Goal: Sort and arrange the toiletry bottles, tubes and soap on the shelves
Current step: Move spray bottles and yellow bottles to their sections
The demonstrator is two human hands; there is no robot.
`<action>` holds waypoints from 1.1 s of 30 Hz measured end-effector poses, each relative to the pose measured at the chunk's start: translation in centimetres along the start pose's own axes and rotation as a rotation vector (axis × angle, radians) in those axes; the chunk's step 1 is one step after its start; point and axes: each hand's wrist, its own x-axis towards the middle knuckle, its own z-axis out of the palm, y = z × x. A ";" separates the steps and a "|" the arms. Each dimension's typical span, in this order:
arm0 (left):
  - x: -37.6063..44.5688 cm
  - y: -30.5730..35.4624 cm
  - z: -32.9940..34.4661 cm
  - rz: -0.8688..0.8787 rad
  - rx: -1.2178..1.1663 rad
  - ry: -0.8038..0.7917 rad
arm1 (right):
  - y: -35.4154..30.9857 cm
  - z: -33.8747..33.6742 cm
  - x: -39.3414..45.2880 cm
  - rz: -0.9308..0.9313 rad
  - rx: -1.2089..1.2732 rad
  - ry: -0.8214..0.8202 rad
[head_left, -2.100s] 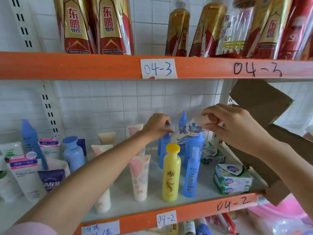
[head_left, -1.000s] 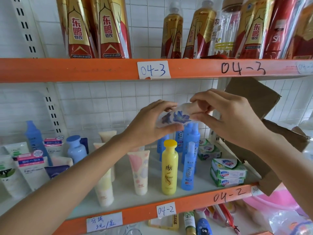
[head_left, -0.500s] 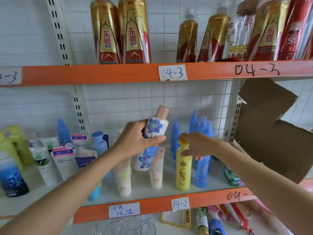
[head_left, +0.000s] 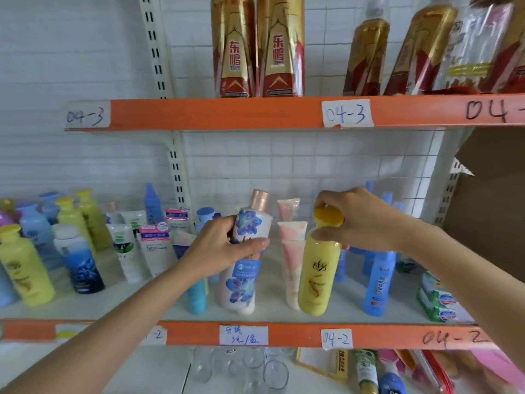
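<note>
My left hand (head_left: 224, 248) grips a white bottle with blue flowers and a pink cap (head_left: 246, 260), upright with its base down near the middle shelf (head_left: 284, 335). My right hand (head_left: 360, 220) pinches the neck and cap of a yellow bottle (head_left: 319, 274), which tilts slightly just right of the flowered bottle. Pink and white tubes (head_left: 291, 251) stand between and behind the two bottles. Blue spray bottles (head_left: 379, 282) stand to the right, partly hidden by my right arm. Green and white soap packs (head_left: 437, 301) lie at the shelf's right end.
Yellow, blue and dark bottles (head_left: 25, 268) and white face-wash tubes (head_left: 153, 248) fill the shelf's left part. Tall gold and red drink bottles (head_left: 255, 46) stand on the upper shelf. A cardboard box (head_left: 491, 200) hangs at right. Glass cups (head_left: 255, 368) sit below.
The camera has swung left, showing more bottles at left. My left hand has lowered the flowered bottle toward the shelf. My right hand has closed on the yellow bottle's top and tilted it.
</note>
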 end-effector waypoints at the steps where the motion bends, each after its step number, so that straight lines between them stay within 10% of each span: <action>1: -0.4 -0.5 -0.5 -0.014 0.003 0.025 | -1.0 0.2 0.4 -0.041 -0.011 0.012; 14: -7.8 -7.5 -12.7 -0.229 0.054 0.235 | -13.8 5.1 8.4 -0.394 -0.058 0.027; 33: -9.1 -22.4 -23.9 -0.379 -0.296 0.095 | -26.5 14.6 16.4 -0.264 -0.074 0.022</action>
